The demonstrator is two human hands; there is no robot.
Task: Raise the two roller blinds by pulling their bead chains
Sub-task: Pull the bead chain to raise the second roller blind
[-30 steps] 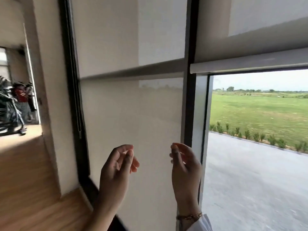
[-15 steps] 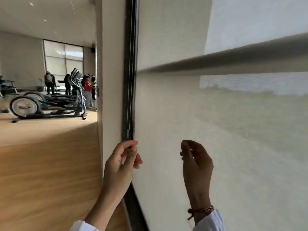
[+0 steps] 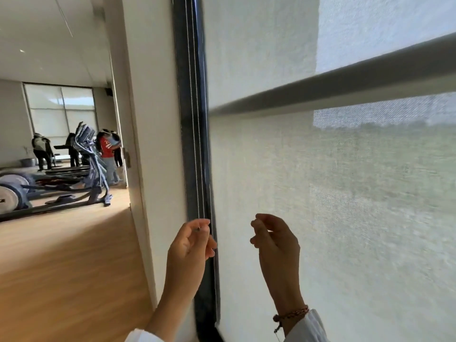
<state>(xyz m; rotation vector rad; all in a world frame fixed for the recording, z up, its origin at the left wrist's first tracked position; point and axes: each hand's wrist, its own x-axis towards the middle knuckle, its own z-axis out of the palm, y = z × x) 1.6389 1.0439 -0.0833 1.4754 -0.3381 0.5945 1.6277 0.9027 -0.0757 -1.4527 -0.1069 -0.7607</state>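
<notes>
A white, see-through roller blind (image 3: 320, 218) hangs down over the window pane, with a horizontal bar showing through it. Its thin bead chain (image 3: 195, 144) runs down the dark window frame (image 3: 206, 292) at the blind's left edge. My left hand (image 3: 190, 245) is raised at the chain's lower end, thumb and forefinger pinched around the bottom of the loop. My right hand (image 3: 274, 243) is held up in front of the blind fabric, fingers loosely curled and holding nothing. The second blind is out of view.
A white wall pillar (image 3: 153, 144) stands just left of the window frame. Beyond it lies a wooden floor (image 3: 61, 267) with exercise machines (image 3: 86, 169) and several people (image 3: 108, 151) at the far end of the room.
The view has swung left, away from the partly raised right blind. Both hands have shifted to the left blind's edge, and my left hand has risen onto the chain's lower end.
</notes>
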